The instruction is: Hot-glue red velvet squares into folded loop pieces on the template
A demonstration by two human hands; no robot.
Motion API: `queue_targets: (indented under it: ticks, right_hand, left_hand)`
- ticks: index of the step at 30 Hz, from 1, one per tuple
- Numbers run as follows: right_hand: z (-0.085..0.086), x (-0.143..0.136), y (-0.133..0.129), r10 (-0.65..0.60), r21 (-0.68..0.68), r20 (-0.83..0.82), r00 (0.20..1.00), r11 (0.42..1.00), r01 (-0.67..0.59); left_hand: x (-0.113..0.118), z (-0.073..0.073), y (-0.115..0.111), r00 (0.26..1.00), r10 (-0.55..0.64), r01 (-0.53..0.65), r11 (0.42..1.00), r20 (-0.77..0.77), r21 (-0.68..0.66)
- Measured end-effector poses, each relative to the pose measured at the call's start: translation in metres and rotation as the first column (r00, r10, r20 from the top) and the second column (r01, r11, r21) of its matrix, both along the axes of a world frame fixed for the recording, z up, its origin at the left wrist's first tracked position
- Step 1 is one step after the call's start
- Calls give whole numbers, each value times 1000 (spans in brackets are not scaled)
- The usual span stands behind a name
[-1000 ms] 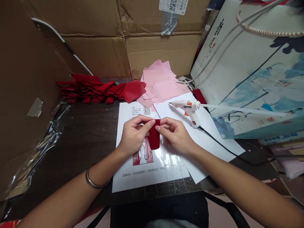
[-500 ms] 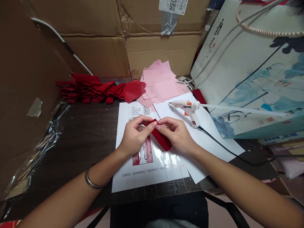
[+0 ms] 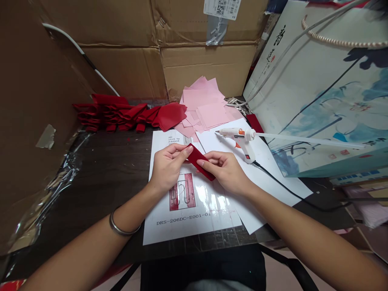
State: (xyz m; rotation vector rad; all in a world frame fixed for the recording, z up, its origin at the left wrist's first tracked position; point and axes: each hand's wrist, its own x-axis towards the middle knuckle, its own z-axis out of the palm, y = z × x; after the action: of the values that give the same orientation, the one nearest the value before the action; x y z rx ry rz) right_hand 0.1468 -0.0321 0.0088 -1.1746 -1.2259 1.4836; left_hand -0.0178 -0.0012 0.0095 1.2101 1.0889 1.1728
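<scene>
Between my two hands is a folded strip of dark red fabric [image 3: 200, 161], tilted down to the right above the papers. My left hand [image 3: 169, 163] pinches its upper left end, thumb on top. On the lower part, my right hand [image 3: 226, 169] grips the strip with its thumb across the face and the fingers behind. Beneath lies a printed sheet [image 3: 194, 226] with a red picture and the text DRS-206DC-E001-01. A white glue gun [image 3: 242, 141] with a long glue stick in its back rests on blank paper [image 3: 273, 198] to the right.
Folded red fabric pieces [image 3: 121, 115] are piled at the back left, beside scattered pink paper squares [image 3: 206, 101]. Metal clips [image 3: 239, 106] lie behind. Cardboard [image 3: 209, 68] walls the back, and a large painted paper bag [image 3: 321, 93] stands right. A black cord [image 3: 281, 182] crosses the paper.
The fabric strip has turned its flat face up and shifted slightly up. My right thumb has moved from its top end down along the strip; my left hand stays at the upper end.
</scene>
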Motion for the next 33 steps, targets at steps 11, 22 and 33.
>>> queue_targets:
  ticks: [11, 22, 33]
  right_hand:
    - [1, 3, -1, 117, -115, -203, 972, 983, -142]
    - [0, 3, 0, 112, -84, -143, 983, 989, -125]
    - [4, 3, 1, 114, -47, -55, 992, 992, -117]
  left_hand:
    - [1, -2, -4, 929, -322, 330, 944, 184, -16]
    - [-2, -5, -4, 931, -256, 275, 961, 261, -38]
    - [-3, -8, -2, 908, -269, 297, 954, 320, -39]
